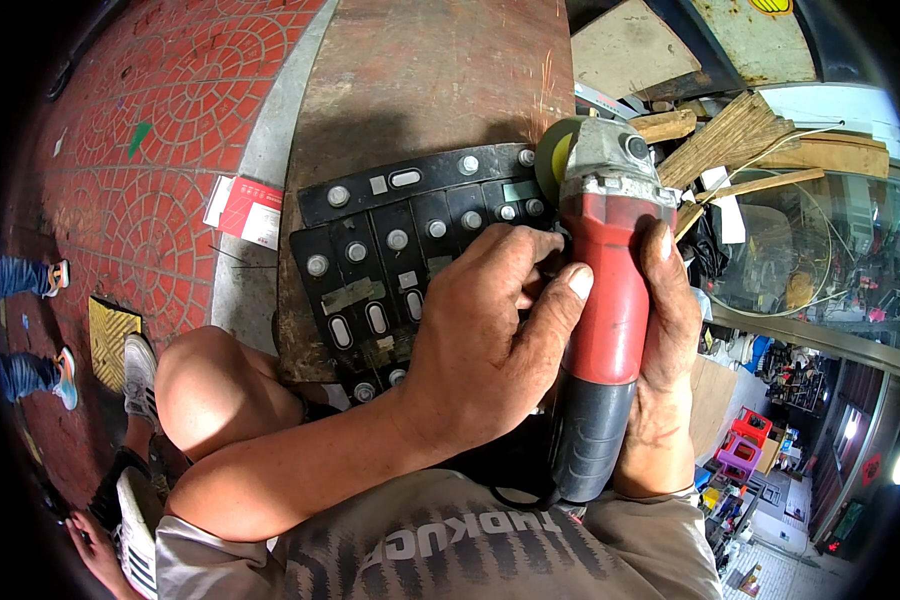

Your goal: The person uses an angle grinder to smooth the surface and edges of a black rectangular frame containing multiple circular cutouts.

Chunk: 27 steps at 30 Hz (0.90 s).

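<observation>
An angle grinder [610,270] with a red body, grey metal head and black rear grip lies across both my hands. My right hand [670,320] wraps around its red body from the right. From the left, my left hand [495,335] is curled against it, thumb on the red casing; its fingertips are partly hidden. A yellowish disc [560,155] stands at the right end of black battery-like blocks [410,235]. These have round silver bolts [397,239] and white oblong slots, and lie side by side on a brown board [420,70]. Thin orange sparks [546,85] streak beyond the disc.
Scrap wood [730,140] and a glass panel [820,240] crowd the right side. Red and purple stools [745,440] stand farther off at lower right. A red-and-white box [245,210] sits left of the board. Another person's legs [30,275] show at far left.
</observation>
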Available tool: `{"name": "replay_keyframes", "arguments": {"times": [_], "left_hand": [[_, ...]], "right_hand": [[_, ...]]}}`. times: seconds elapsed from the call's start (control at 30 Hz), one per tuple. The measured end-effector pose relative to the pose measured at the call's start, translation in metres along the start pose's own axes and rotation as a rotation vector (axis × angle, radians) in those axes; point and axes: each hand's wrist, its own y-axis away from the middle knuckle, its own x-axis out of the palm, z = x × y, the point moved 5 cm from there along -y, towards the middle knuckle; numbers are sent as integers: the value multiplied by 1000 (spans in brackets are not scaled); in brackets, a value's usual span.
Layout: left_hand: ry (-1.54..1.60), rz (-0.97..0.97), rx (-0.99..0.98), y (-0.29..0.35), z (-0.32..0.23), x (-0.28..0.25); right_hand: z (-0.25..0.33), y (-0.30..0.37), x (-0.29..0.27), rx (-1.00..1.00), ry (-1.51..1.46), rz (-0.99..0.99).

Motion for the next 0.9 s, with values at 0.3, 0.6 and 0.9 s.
{"name": "replay_keyframes", "arguments": {"times": [0.3, 0.6, 0.9], "left_hand": [[-1, -6, 10, 1, 2, 0], [-58, -7, 15, 1, -2, -1], [-79, -4, 38, -1, -3, 0]], "right_hand": [[-1, 0, -1, 13, -2, -1], [-1, 1, -4, 21, -31, -4], [1, 1, -3, 24, -12, 0]]}}
